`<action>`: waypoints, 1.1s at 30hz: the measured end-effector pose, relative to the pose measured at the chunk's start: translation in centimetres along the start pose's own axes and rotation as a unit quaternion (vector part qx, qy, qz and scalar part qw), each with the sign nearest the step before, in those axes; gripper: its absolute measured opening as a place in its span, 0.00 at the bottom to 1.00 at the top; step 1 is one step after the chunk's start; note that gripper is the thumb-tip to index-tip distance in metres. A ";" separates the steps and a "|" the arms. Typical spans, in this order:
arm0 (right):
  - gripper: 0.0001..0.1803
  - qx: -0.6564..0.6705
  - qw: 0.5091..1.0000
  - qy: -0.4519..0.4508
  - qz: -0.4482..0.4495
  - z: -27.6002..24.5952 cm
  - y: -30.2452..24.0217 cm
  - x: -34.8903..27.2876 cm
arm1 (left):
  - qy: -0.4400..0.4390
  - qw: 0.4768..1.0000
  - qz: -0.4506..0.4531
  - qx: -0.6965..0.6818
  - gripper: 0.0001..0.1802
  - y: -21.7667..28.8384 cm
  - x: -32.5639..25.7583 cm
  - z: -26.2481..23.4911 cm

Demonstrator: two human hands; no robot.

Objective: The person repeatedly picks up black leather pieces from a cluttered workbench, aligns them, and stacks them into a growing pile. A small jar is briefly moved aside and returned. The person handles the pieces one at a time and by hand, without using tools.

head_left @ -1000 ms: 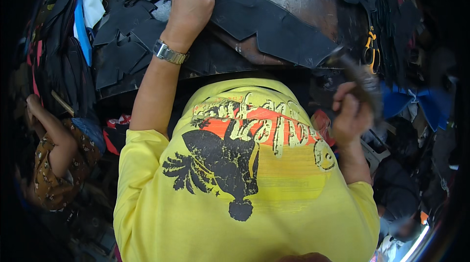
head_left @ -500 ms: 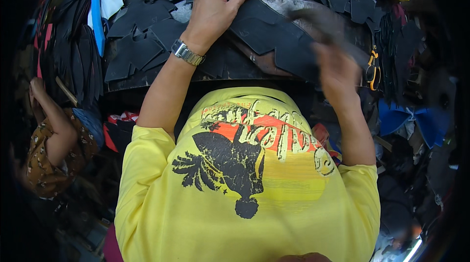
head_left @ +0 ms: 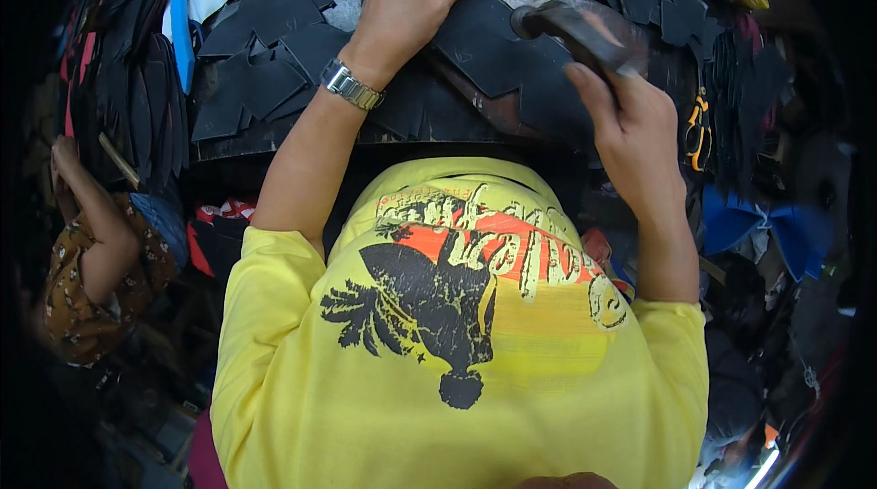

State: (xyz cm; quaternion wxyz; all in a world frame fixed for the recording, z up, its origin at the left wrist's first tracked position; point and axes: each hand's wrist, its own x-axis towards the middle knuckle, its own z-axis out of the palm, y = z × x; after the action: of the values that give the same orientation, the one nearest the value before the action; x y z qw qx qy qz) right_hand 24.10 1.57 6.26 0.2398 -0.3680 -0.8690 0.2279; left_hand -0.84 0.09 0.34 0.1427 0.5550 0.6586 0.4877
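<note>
Hammer (head_left: 571, 27) amid black cut pieces (head_left: 265, 78)

Bright, even light on the yellow shirt (head_left: 457, 379) — fisheye rim falls to black, edges bend, and the hammer (head_left: 575, 27) smears with motion blur.

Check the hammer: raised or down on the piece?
Down: the hammer head sits against the black piece that the left hand pins.
</note>
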 end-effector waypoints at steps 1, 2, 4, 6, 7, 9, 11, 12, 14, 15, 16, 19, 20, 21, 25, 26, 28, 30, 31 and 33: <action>0.23 0.082 0.996 0.028 0.010 0.3 -0.1 -0.1 | 0.001 1.000 0.004 0.000 0.10 0.0 -0.1 0.0; 0.24 0.026 1.000 -0.013 0.008 0.7 -0.2 -0.1 | -0.001 1.000 0.007 0.000 0.10 -0.1 -0.3 -0.1; 0.24 -0.096 0.990 -0.101 0.036 1.7 -0.2 0.3 | -0.008 1.000 -0.013 -0.005 0.10 -0.2 -0.3 -0.1; 0.23 -0.093 0.990 -0.104 0.002 2.1 -0.2 0.8 | -0.005 1.000 -0.015 -0.012 0.10 -0.3 -0.1 -0.2; 0.23 -0.087 0.990 -0.110 -0.001 1.8 -0.3 1.0 | -0.006 1.000 -0.011 -0.015 0.11 -0.4 -0.1 -0.1; 0.22 -0.058 0.996 -0.061 -0.032 1.5 -1.0 1.1 | -0.017 0.999 -0.026 -0.024 0.11 -0.6 0.0 -0.1; 0.23 -0.001 0.998 -0.059 -0.027 2.2 -2.0 1.4 | -0.036 0.996 -0.068 -0.033 0.11 -1.1 -0.2 -0.2; 0.23 0.018 0.997 -0.066 -0.018 2.9 -2.6 1.4 | -0.043 0.996 -0.068 -0.045 0.12 -1.4 -0.2 -0.3; 0.22 -0.073 0.987 -0.142 -0.024 4.3 -2.7 1.9 | -0.055 0.994 -0.059 -0.070 0.12 -2.1 0.2 -0.3; 0.22 -0.077 0.985 -0.146 -0.047 4.6 -2.4 2.1 | -0.069 0.991 -0.091 -0.071 0.12 -2.4 0.3 -0.3; 0.22 -0.081 0.984 -0.149 -0.058 4.7 -2.1 1.9 | -0.087 0.992 -0.075 -0.055 0.13 -2.6 0.2 -0.4; 0.21 -0.024 0.985 -0.157 -0.064 4.0 -0.6 1.1 | -0.099 0.993 -0.049 -0.052 0.14 -2.6 0.5 -0.4; 0.21 0.000 0.986 -0.128 -0.102 3.5 -0.2 0.7 | -0.091 0.987 -0.050 -0.123 0.12 -2.3 0.2 -0.4; 0.20 0.048 0.990 -0.114 -0.067 2.7 0.2 0.0 | -0.069 0.983 -0.005 -0.171 0.11 -1.9 0.0 -0.6; 0.19 0.131 0.986 0.037 0.100 -1.1 3.6 -2.4 | -0.033 0.960 -0.028 -0.277 0.11 -1.1 0.0 -4.1; 0.19 0.151 0.973 0.072 0.160 -1.8 5.2 -2.8 | 0.001 0.950 -0.001 -0.312 0.11 -1.3 0.3 -5.0; 0.18 0.104 0.959 0.114 0.239 -3.1 8.6 -3.9 | 0.062 0.932 -0.017 -0.357 0.11 -2.4 1.7 -7.2; 0.19 -0.005 0.961 0.142 0.239 -3.9 11.6 -5.2 | 0.131 0.907 -0.064 -0.395 0.09 -3.8 2.9 -9.0; 0.19 -0.054 0.963 0.152 0.215 -3.8 12.8 -5.7 | 0.166 0.894 -0.075 -0.410 0.09 -4.7 3.5 -9.4; 0.20 -0.101 0.956 0.177 0.213 -3.4 14.3 -6.4 | 0.221 0.868 -0.091 -0.434 0.11 -6.4 4.3 -9.8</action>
State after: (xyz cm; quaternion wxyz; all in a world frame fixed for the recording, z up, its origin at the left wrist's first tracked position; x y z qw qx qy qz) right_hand 37.57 6.41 -0.87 0.2974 -0.6009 -0.7328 0.1160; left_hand -13.23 -0.28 1.50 0.2637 0.2517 0.4424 0.8194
